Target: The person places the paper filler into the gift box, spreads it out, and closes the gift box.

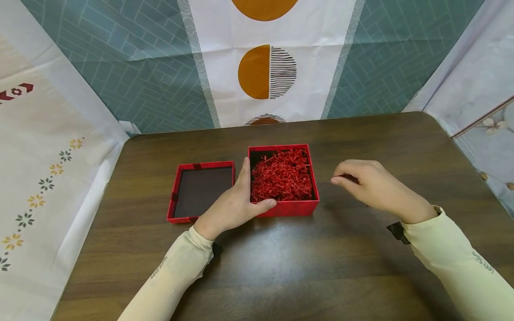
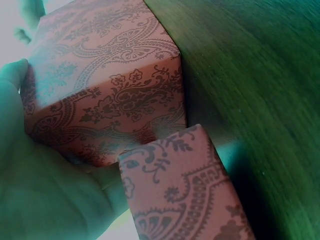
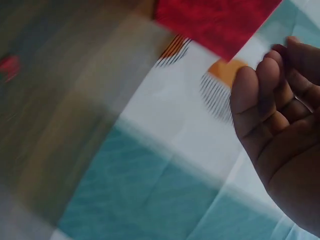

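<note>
A red box [image 1: 286,208] stands upright on the table, filled with crinkled red paper shreds [image 1: 283,176]. My left hand [image 1: 232,207] rests against its near left corner, fingers straight along the left wall and thumb across the front rim. The left wrist view shows the box's patterned outer walls [image 2: 125,100] against the palm. To the left lies the shallow lid [image 1: 202,191], dark inside with a red rim, partly behind my left hand. Right of the box, my right hand [image 1: 371,187] hovers with curled fingers and thumb close together; I see nothing held between them.
The brown wooden table [image 1: 261,276] extends around the box. A small red scrap [image 3: 9,66] lies on it near the right hand. A patterned cloth [image 1: 152,67] hangs behind the far edge, with pale cloths at both sides.
</note>
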Available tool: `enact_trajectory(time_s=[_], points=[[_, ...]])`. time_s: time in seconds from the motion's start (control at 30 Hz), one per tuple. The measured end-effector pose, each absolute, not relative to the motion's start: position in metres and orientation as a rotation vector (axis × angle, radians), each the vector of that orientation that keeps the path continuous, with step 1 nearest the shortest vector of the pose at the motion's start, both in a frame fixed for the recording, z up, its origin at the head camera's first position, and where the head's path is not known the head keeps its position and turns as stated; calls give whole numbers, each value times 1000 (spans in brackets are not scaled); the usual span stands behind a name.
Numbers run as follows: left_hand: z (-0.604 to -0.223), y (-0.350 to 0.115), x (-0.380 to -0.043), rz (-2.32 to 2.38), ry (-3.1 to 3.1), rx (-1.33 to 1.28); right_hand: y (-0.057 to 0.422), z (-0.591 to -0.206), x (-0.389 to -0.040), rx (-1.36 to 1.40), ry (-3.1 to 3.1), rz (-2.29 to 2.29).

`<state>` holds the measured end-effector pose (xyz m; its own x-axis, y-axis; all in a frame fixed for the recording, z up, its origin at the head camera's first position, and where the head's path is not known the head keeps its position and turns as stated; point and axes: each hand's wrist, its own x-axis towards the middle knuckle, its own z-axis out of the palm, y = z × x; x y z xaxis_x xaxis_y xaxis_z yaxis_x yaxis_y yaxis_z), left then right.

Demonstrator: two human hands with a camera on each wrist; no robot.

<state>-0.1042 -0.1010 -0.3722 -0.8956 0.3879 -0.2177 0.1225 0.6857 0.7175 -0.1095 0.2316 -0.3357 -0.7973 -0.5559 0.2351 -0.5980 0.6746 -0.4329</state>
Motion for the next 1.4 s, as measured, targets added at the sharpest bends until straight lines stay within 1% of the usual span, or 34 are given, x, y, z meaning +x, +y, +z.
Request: enact_trajectory(time_s=[0.27, 0.47, 0.7, 0.93, 1.4], points=[[-372, -102, -104, 1035, 2539, 388, 283, -364, -101, 749, -3082, 664], [-373, -103, -103, 1040, 2548, 377, 303, -386, -93, 651, -3170, 621], [-373, -102, -102, 1018, 2560, 362, 306, -401, -92, 631, -3183, 579], [-372, -100, -102, 1012, 2568, 386, 305, -402, -90, 629, -3175, 537], [-373, -100, -104, 1021, 2561, 399, 295, -403, -84, 794, -3026, 362]])
